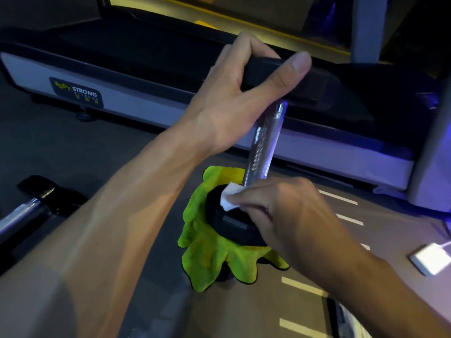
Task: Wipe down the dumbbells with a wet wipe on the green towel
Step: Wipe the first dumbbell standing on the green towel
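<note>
Dumbbell: stood on end, tilted slightly, its knurled chrome handle running from the upper black head down to the lower black head. The upper head is gripped by the left hand, fingers curled over the far side and thumb laid along the near edge. The lower head is seated directly beneath the right hand, on the green towel.

Green towel: bunched and draped under the lower head, its folds hanging below and to the left of the right hand. What carries it cannot be told.

Wet wipe: small white folded pad, pinched in the fingertips of the right hand and pressed against the top face of the lower head, just beside the foot of the handle.

Second dumbbell: laid flat well to the left of both hands, below the left forearm; one black head and part of a chrome handle are seen.

Treadmill: grey side rail with a logo plate, set beyond the left hand.

White box: placed on the floor, to the right of the right forearm.

Floor: grey-brown, marked with short white dashes near the right forearm.
</note>
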`<state>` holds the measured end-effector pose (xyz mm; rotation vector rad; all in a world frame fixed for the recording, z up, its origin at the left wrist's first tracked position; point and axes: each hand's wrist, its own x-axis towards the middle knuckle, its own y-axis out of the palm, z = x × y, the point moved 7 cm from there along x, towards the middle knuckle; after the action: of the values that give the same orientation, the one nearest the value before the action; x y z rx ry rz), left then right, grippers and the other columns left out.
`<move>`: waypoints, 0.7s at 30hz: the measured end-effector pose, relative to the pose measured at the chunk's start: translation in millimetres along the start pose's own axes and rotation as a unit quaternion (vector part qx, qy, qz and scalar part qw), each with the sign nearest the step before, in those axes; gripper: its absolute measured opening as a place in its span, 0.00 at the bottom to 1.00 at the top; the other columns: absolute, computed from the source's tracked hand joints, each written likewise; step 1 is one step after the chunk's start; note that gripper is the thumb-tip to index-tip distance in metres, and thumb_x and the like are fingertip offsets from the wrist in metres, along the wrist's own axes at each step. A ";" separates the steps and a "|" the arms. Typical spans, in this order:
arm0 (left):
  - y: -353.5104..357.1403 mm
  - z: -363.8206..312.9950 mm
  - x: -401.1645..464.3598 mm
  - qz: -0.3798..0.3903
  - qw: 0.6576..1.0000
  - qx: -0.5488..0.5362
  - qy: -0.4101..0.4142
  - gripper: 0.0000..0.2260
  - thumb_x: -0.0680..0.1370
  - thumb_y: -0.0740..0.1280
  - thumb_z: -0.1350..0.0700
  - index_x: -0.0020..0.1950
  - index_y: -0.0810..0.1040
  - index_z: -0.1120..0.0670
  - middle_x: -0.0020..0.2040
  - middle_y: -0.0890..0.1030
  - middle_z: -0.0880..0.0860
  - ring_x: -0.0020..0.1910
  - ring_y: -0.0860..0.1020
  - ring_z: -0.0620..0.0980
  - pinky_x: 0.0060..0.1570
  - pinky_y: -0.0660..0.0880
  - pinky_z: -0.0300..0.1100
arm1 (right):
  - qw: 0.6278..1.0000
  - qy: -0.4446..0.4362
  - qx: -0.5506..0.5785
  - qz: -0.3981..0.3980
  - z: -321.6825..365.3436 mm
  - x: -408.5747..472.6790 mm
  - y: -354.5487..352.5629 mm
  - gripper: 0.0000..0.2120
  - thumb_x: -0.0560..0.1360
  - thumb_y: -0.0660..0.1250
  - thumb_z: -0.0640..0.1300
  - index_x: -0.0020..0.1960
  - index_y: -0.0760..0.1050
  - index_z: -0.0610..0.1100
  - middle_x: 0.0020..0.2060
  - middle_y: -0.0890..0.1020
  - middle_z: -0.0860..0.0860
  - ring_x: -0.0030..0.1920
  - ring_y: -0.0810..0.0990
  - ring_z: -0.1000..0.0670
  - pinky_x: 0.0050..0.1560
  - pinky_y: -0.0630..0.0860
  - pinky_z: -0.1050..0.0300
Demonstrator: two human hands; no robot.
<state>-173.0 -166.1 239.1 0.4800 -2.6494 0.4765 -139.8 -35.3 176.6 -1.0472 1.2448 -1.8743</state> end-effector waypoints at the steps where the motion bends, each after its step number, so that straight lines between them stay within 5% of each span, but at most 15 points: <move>1: -0.2 0.6 -0.4 -0.002 1.000 0.000 -0.001 0.11 0.79 0.67 0.35 0.47 0.72 0.41 0.54 0.79 0.50 0.53 0.76 0.41 0.53 0.69 0.34 | 1.000 0.001 0.007 -0.007 -2.4 -1.3 -1.2 0.11 0.72 0.68 0.37 0.48 0.85 0.49 0.43 0.87 0.52 0.45 0.85 0.45 0.44 0.82 0.48; 5: -2.6 3.7 -0.2 -0.007 1.000 -0.008 -0.006 0.12 0.78 0.67 0.34 0.47 0.73 0.41 0.58 0.80 0.54 0.53 0.76 0.42 0.53 0.71 0.33 | 0.998 0.048 -0.010 -0.039 -26.6 -16.9 -17.7 0.13 0.68 0.68 0.34 0.44 0.86 0.49 0.40 0.86 0.54 0.41 0.81 0.52 0.41 0.70 0.66; 11: 1.0 -1.0 -1.2 -0.007 1.000 -0.013 0.004 0.12 0.76 0.67 0.33 0.47 0.73 0.40 0.55 0.78 0.50 0.52 0.75 0.39 0.49 0.68 0.27 | 1.000 0.027 -0.003 -0.008 1.5 -1.0 3.6 0.10 0.70 0.65 0.35 0.44 0.83 0.47 0.42 0.85 0.51 0.44 0.83 0.46 0.46 0.81 0.49; 13: 1.4 -0.9 -1.9 -0.002 1.000 -0.013 0.004 0.13 0.75 0.66 0.32 0.47 0.73 0.40 0.55 0.78 0.49 0.52 0.75 0.40 0.50 0.68 0.27 | 0.999 0.039 0.028 -0.022 -7.5 -5.2 0.7 0.11 0.70 0.66 0.36 0.45 0.85 0.49 0.42 0.86 0.54 0.42 0.83 0.51 0.47 0.79 0.60; 15: -0.7 0.8 -1.8 -0.007 1.000 -0.013 0.002 0.14 0.75 0.66 0.31 0.47 0.73 0.40 0.56 0.79 0.51 0.52 0.75 0.40 0.51 0.69 0.30 | 0.992 0.092 0.057 -0.070 -24.4 -18.1 -13.2 0.11 0.70 0.67 0.40 0.45 0.86 0.52 0.39 0.84 0.60 0.40 0.79 0.59 0.43 0.69 0.75; 19: -2.2 4.3 0.7 -0.009 1.000 -0.021 -0.013 0.11 0.79 0.68 0.36 0.47 0.73 0.41 0.52 0.77 0.48 0.49 0.74 0.38 0.47 0.68 0.27 | 0.953 0.140 0.046 -0.266 -40.5 -39.8 -48.7 0.10 0.73 0.69 0.39 0.48 0.85 0.51 0.41 0.81 0.63 0.42 0.80 0.59 0.44 0.71 0.74; 21: -0.8 3.6 2.7 -0.010 1.000 -0.013 -0.016 0.11 0.79 0.68 0.36 0.47 0.73 0.41 0.52 0.77 0.47 0.48 0.74 0.38 0.46 0.67 0.26 | 0.953 0.109 0.010 -0.283 -32.0 -34.6 -44.7 0.11 0.73 0.69 0.36 0.50 0.85 0.47 0.45 0.82 0.58 0.43 0.79 0.57 0.47 0.71 0.74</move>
<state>-176.1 -168.9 237.4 0.5090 -2.6759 0.4322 -155.3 22.4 202.0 -1.3141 1.1115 -2.4870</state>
